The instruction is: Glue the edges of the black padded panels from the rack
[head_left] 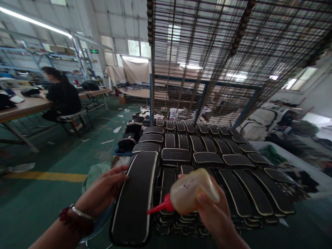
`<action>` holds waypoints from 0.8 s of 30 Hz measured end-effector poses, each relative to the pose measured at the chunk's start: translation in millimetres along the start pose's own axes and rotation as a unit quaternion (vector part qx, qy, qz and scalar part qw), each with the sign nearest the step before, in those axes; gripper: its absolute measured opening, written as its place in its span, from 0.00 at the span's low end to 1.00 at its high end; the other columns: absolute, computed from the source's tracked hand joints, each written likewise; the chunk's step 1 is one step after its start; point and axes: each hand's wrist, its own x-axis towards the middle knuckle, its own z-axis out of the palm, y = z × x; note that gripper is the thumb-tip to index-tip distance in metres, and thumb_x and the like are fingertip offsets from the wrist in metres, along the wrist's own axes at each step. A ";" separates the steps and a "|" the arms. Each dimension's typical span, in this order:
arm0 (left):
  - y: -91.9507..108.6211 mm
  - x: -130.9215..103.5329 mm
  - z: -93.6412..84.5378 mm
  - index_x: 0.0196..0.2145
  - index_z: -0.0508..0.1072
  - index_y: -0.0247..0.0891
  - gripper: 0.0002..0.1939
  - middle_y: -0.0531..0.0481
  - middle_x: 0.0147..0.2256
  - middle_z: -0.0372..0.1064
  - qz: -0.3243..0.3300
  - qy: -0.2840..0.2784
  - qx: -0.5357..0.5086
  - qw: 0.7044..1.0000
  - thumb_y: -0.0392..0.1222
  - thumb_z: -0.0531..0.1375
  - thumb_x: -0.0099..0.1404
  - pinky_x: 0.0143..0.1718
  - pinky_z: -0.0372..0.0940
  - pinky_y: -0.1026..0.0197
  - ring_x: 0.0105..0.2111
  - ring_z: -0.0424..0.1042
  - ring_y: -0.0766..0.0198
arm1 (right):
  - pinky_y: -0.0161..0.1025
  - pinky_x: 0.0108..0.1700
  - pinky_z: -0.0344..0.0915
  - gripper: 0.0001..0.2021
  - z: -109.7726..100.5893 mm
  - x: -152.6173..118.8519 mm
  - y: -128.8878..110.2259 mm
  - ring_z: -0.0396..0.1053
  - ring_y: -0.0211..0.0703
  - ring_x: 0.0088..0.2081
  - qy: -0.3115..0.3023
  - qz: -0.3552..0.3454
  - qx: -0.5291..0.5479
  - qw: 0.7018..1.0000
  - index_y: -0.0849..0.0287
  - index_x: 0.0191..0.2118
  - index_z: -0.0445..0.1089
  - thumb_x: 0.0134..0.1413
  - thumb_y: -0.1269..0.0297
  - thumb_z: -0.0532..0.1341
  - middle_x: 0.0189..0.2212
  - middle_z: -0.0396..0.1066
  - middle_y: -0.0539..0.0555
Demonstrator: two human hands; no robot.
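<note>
the left hand (103,192) lies open, fingers flat against the left edge of one long black rounded panel with a pale glued rim (135,200), which lies lowest and nearest among the rest. the right hand (212,211) is clamped round one soft translucent squeeze bottle with a red nozzle (190,195), its tip at the panel's right edge. behind, dozens of matching black panels (207,155) lie in overlapping rows, too many to count, and one seated person in black (61,95) is at a long wooden table (23,107) far left.

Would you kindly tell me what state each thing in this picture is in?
Translucent plastic squeeze bottle with red nozzle: tipped sideways, gripped.
Right hand: closed around bottle.
Long black white-edged strap piece: lying flat, nozzle at its edge.
Left hand: fingers steadying the piece.
Stacked black strap pieces: laid in rows.
</note>
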 end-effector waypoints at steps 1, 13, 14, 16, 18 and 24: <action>1.3 0.2 -0.1 0.43 0.75 0.33 0.16 0.40 0.32 0.82 0.000 0.007 -0.003 1.000 0.22 0.64 0.58 0.24 0.77 0.57 0.24 0.80 0.56 | 0.55 0.51 0.76 0.21 -1.2 -1.7 1.6 0.79 0.61 0.48 -0.004 0.006 0.001 1.000 0.51 0.53 0.78 0.55 0.54 0.77 0.48 0.81 0.61; 1.7 -6.1 -10.4 0.36 0.74 0.33 0.14 0.50 0.24 0.77 0.006 0.087 -0.152 0.985 0.18 0.54 0.66 0.21 0.75 0.67 0.19 0.77 0.65 | 0.51 0.48 0.79 0.21 -1.3 -3.0 13.0 0.80 0.58 0.46 0.053 -0.021 0.022 0.998 0.48 0.53 0.79 0.54 0.54 0.77 0.46 0.81 0.60; -0.8 -6.7 -11.7 0.33 0.72 0.33 0.15 0.51 0.23 0.76 -0.003 0.106 -0.178 0.978 0.18 0.53 0.67 0.19 0.73 0.71 0.17 0.75 0.68 | 0.51 0.49 0.79 0.19 -2.2 -1.2 13.6 0.80 0.58 0.47 0.056 -0.026 0.022 0.998 0.48 0.52 0.79 0.56 0.54 0.76 0.46 0.81 0.60; -7.7 -7.5 -13.7 0.29 0.69 0.35 0.17 0.53 0.20 0.74 -0.023 0.136 -0.222 0.965 0.18 0.52 0.67 0.16 0.67 0.78 0.13 0.71 0.74 | 0.50 0.50 0.78 0.16 -3.3 3.0 14.5 0.79 0.56 0.49 0.062 -0.036 0.021 0.997 0.48 0.51 0.80 0.58 0.56 0.75 0.48 0.81 0.60; -15.8 -8.4 -13.5 0.28 0.67 0.37 0.18 0.54 0.18 0.72 -0.031 0.147 -0.256 0.955 0.17 0.51 0.67 0.15 0.64 0.81 0.12 0.69 0.75 | 0.47 0.50 0.78 0.16 -2.8 6.8 14.9 0.79 0.55 0.49 0.084 -0.053 0.023 0.995 0.49 0.50 0.80 0.57 0.56 0.75 0.49 0.80 0.60; -33.2 -14.5 -3.2 0.30 0.65 0.38 0.18 0.55 0.17 0.70 -0.027 0.152 -0.312 0.937 0.18 0.48 0.70 0.16 0.69 0.76 0.13 0.71 0.72 | 0.54 0.58 0.73 0.17 -1.1 7.4 17.8 0.75 0.59 0.55 0.114 -0.066 0.035 0.991 0.51 0.52 0.79 0.59 0.55 0.74 0.52 0.78 0.62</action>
